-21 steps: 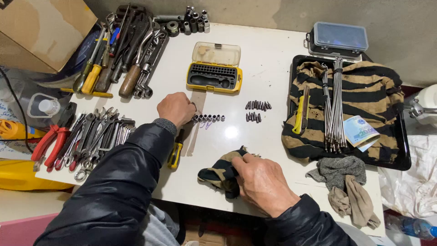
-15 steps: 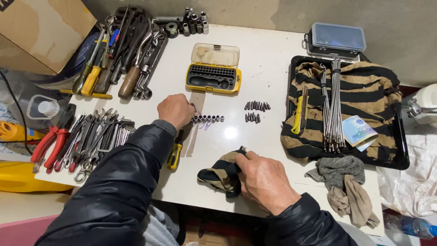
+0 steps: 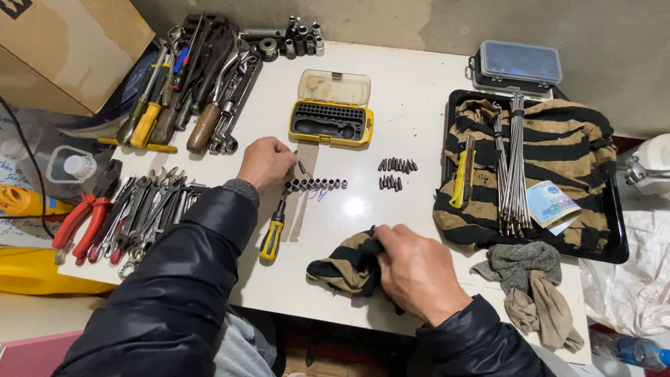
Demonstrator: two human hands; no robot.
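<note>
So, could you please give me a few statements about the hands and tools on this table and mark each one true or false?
1. The right hand rests on a striped cloth. True.
2. The yellow bit case is closed. False: its clear lid stands open.
3. The left hand is beside a row of small sockets. True.
4. The red-handled pliers lie in the black tray. False: they lie at the table's left edge, beside the wrenches.
5. A yellow-handled screwdriver lies near the left sleeve. True.
</note>
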